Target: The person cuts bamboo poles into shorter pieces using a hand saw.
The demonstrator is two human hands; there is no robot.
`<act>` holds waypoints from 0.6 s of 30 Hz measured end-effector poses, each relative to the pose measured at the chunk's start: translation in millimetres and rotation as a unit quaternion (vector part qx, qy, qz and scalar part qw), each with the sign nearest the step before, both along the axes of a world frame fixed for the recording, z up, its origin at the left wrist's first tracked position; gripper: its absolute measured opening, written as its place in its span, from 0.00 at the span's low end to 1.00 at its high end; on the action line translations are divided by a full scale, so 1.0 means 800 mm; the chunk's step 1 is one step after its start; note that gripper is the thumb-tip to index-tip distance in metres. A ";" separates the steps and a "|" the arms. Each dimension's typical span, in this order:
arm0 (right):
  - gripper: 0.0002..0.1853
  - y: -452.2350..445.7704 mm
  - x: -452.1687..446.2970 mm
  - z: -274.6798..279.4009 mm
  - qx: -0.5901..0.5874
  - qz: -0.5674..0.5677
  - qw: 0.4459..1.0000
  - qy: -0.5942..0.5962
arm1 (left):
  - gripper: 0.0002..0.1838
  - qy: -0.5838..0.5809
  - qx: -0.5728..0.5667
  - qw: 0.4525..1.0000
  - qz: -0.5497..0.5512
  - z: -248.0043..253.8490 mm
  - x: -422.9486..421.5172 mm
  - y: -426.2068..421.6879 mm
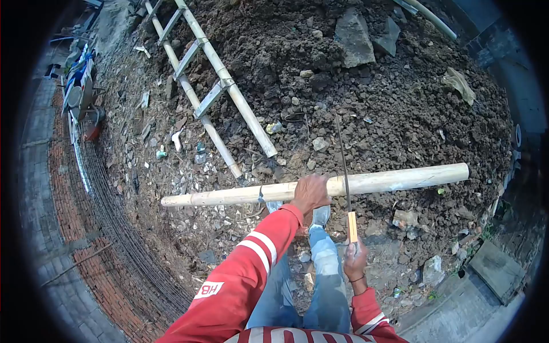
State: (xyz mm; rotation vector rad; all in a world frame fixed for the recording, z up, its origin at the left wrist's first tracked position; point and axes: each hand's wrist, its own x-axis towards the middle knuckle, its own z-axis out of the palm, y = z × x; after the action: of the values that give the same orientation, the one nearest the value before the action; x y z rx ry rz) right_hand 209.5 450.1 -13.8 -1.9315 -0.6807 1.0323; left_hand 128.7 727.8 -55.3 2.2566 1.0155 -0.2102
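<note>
A pale bamboo pole (406, 179) lies crosswise in front of my legs, above the rubble. My left hand (311, 192) is closed over it near its middle, pressing from above. Just to the right of that hand, the long thin blade of a handsaw (352, 224) crosses the pole. My right hand (355, 260) grips the lower end of the saw's light wooden handle, on the near side of the pole. Whether the teeth have cut into the bamboo cannot be made out. My shoes are partly hidden beneath the pole and left hand.
A bamboo ladder (211, 100) lies on the soil ahead, its near end close to the pole. Large stone slabs (354, 39) rest in the dirt mound. Long bars (123, 228) and stacked bricks (66, 188) line the left side. A flat board (496, 271) lies at lower right.
</note>
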 end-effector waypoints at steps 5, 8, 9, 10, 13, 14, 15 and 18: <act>0.22 0.030 -0.008 -0.038 -0.003 -0.089 0.996 0.021 | 0.21 -0.019 0.006 0.997 -0.078 -0.015 0.042 0.046; 0.22 0.067 -0.017 -0.047 0.012 -0.126 0.992 -0.028 | 0.24 -0.039 0.006 0.991 -0.130 -0.048 0.061 0.074; 0.22 0.066 -0.021 -0.062 0.033 -0.122 0.990 -0.064 | 0.24 -0.044 0.026 0.989 -0.138 -0.061 0.064 0.081; 0.22 0.073 -0.022 -0.078 0.031 -0.125 0.990 -0.055 | 0.23 -0.051 0.029 0.987 -0.147 -0.060 0.071 0.093; 0.24 0.106 -0.027 -0.115 0.053 -0.177 0.982 -0.045 | 0.22 -0.101 0.047 0.980 -0.166 -0.095 0.089 0.121; 0.25 0.116 -0.029 -0.127 0.059 -0.190 0.979 -0.048 | 0.21 -0.123 0.050 0.978 -0.162 -0.113 0.094 0.129; 0.26 0.130 -0.028 -0.140 0.070 -0.202 0.976 -0.049 | 0.20 -0.128 0.076 0.975 -0.167 -0.118 0.100 0.137; 0.27 0.150 -0.020 -0.187 0.093 -0.225 0.968 -0.063 | 0.22 -0.106 0.091 0.974 -0.181 -0.148 0.118 0.151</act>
State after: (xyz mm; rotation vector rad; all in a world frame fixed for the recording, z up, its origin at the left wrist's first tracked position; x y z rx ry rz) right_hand 193.1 569.9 -163.2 -1.8764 -0.3635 0.5480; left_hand 222.9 848.3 -173.4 2.5559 0.5259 -0.0264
